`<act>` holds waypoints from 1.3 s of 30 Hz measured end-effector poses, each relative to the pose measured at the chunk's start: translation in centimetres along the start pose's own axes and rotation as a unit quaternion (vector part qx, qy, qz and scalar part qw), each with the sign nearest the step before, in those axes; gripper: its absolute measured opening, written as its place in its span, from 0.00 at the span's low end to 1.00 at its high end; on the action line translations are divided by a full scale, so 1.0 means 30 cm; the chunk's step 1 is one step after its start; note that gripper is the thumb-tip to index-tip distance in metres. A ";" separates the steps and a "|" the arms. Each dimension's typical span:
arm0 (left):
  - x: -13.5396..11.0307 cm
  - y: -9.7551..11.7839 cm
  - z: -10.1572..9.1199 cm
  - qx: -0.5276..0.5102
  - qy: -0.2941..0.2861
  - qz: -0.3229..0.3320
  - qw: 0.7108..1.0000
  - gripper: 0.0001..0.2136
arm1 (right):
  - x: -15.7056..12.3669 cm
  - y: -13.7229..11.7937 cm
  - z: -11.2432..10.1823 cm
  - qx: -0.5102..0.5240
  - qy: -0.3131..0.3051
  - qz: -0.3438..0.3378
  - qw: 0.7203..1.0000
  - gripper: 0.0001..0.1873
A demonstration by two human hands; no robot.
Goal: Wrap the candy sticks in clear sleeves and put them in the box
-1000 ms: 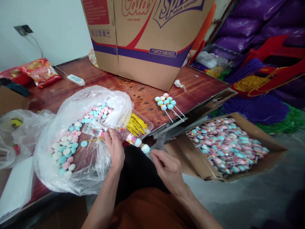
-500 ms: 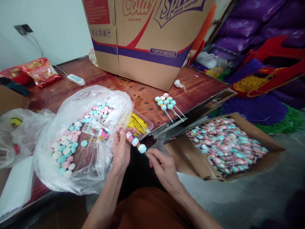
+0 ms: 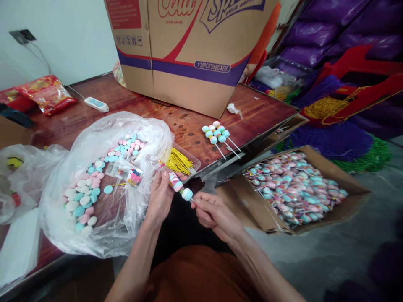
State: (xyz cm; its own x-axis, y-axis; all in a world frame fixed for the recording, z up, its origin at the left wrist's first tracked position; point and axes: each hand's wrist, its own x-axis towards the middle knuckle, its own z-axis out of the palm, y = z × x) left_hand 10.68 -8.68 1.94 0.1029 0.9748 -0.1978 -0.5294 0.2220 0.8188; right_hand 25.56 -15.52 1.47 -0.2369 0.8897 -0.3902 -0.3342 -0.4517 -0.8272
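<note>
My left hand [image 3: 160,193] is closed on a small clear printed wrapper [image 3: 174,179], its fingers at the side of it. Pastel marshmallow-like candies on a stick [image 3: 187,194] lie partly inside that wrapper, with a pale blue-and-white one sticking out at the lower end. My right hand [image 3: 217,213] pinches the thin stick just below this candy. Left of my left hand, more printed wrappers [image 3: 134,176] rest on a large clear plastic bag [image 3: 126,228] holding loose pink, white and blue candies [image 3: 82,197]. Yellow twist ties [image 3: 179,161] lie in a clear tray beyond my fingers.
Three candy sticks [image 3: 215,133] lie at the table's right edge. A big carton [image 3: 179,84] stands behind. An open box [image 3: 273,222] of wrapped candy sticks is at the right. A red snack bag [image 3: 47,94] and white power strip [image 3: 96,104] sit at the left back.
The candy stick has gone a little further into the wrapper, which covers more of the candies. Both hands keep their hold. The whole view has shifted slightly.
</note>
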 end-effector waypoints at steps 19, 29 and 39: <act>-0.003 0.052 0.021 -0.052 0.055 -0.004 0.997 0.15 | 0.010 0.066 0.033 -0.559 0.194 -0.481 0.647 0.12; -0.018 0.014 0.037 -0.072 0.040 -0.007 0.997 0.15 | 0.026 0.073 0.090 -0.470 0.196 -0.419 0.752 0.13; -0.010 0.021 0.044 -0.080 0.074 -0.003 0.994 0.16 | -0.001 0.080 0.115 -0.394 0.162 -0.362 0.829 0.12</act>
State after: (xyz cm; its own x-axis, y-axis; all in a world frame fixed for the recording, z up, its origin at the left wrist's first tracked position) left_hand 11.43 -8.82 3.24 -0.0113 0.9572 -0.2891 -0.6582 0.2105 0.7228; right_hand 21.63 -16.86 0.88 0.0649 0.9375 0.3419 0.4480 0.2787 -0.8495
